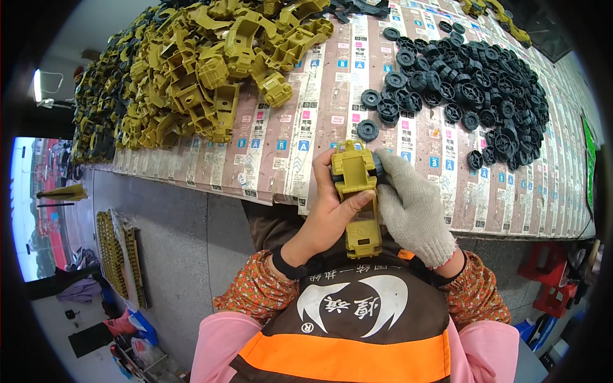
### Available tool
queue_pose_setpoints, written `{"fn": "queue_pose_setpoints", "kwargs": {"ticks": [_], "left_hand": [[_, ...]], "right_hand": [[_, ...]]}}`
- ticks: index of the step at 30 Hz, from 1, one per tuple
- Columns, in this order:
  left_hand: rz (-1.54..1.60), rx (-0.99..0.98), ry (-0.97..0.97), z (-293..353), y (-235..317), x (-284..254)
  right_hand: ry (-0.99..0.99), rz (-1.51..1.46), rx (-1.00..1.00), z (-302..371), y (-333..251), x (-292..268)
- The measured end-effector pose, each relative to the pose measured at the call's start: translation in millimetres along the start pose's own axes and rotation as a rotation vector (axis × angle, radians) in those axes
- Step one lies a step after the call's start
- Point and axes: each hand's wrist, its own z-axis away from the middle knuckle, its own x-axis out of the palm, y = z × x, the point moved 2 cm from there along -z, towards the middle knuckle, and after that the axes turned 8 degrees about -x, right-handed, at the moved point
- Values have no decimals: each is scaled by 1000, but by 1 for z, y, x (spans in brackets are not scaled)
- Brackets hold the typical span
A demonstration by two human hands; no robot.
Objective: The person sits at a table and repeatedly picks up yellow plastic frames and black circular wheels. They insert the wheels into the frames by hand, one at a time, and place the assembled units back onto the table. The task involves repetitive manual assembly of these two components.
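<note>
Close to my body, over the near edge of the table, I hold an olive-yellow toy truck body upright along its length. My bare left hand is wrapped round its left side, the thumb lying across the middle. On the other side, my right hand wears a grey knit glove and presses a small black wheel against the truck's upper right side. The gloved fingers partly cover this wheel. Just beyond my hands a loose black wheel lies on the table.
A big heap of olive-yellow truck bodies covers the table's left part. Many black wheels are piled at the right. Printed sheeting covers the tabletop. Red crates stand below the table at the right.
</note>
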Motion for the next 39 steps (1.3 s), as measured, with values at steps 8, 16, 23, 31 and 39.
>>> {"fn": "queue_pose_setpoints", "kwargs": {"ticks": [8,16,23,31,39], "left_hand": [[-411,114,-72,8,6,-6],[-97,-16,-3,6,-4,-30],[514,-189,162,1,18,-51],[649,-179,164,-4,11,-42],[670,-145,176,-10,12,-39]], "right_hand": [[-200,109,58,1,-8,-1],[-398,292,16,-44,-1,1],[-400,803,-446,-96,17,2],[-484,839,-471,-78,26,6],[-475,-109,198,-37,1,-13]]}}
